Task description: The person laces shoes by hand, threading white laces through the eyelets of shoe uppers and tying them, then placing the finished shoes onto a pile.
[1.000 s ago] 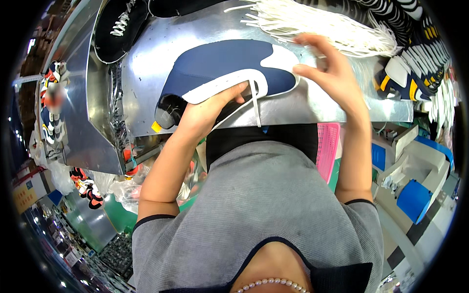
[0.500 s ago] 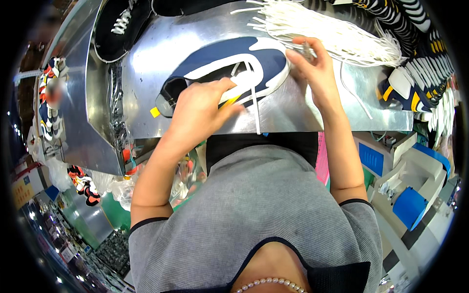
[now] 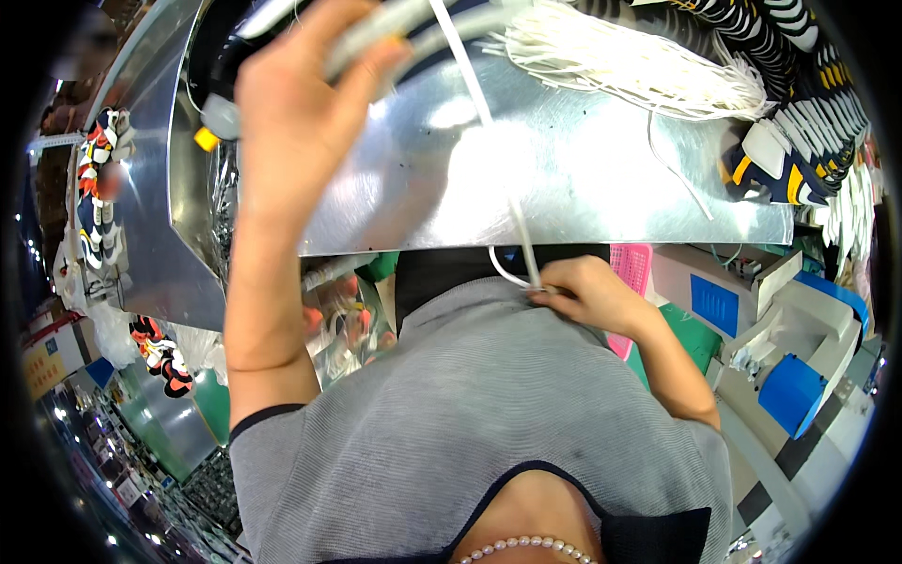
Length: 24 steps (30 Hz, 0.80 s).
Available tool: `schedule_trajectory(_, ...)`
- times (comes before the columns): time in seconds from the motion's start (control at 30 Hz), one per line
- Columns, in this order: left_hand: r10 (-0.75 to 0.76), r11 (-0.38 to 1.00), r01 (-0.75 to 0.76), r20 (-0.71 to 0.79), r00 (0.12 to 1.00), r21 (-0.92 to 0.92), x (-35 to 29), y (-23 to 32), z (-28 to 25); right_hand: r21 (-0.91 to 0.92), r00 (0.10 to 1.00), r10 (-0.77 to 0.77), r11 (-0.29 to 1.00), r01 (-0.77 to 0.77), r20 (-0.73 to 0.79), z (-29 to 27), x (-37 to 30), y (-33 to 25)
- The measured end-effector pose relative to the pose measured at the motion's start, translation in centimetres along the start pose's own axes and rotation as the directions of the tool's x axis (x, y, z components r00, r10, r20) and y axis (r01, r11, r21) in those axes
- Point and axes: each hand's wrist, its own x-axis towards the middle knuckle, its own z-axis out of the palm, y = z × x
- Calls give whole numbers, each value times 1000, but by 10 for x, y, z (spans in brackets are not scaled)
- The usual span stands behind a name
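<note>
My left hand [image 3: 301, 103] reaches to the far left of the metal table, its fingers closed on the pale edge of a navy and white shoe upper [image 3: 413, 23]. That upper is blurred and partly cut off by the top of the picture. From it a white shoelace [image 3: 474, 94] runs taut down across the table and past the near edge. Close to my waist, my right hand [image 3: 587, 291] pinches the lace's lower part between thumb and fingers. A small loop of lace curves beside the fingertips.
A thick bundle of white laces [image 3: 629, 66] lies at the back of the metal table [image 3: 583, 179], one strand trailing toward me. Stacked navy, white and yellow uppers [image 3: 799, 169] line the right side. A pink basket [image 3: 629, 273] and a blue-and-beige machine [image 3: 789, 376] are below right.
My left hand has carried the upper away from me toward the far left. My right hand has come down from the upper's right end to my waist, drawing the lace tight.
</note>
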Motion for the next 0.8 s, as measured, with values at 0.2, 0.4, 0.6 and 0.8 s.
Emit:
schedule_trajectory(0.2,-43,994,5,365,930,105,-29,-2,30,145,922,32,989,26,-386,-3,-34,2)
schedule_trajectory(0.4,-136,989,75,604,786,126,-60,-7,57,291,800,-37,921,261,-599,-43,55,-38)
schedule_trajectory(0.6,-53,999,48,546,836,23,-53,2,46,249,783,-110,913,322,-612,-69,110,-35)
schedule_trajectory(0.8,-88,976,-32,528,845,213,-38,19,75,286,722,-111,868,405,-683,-69,125,-25)
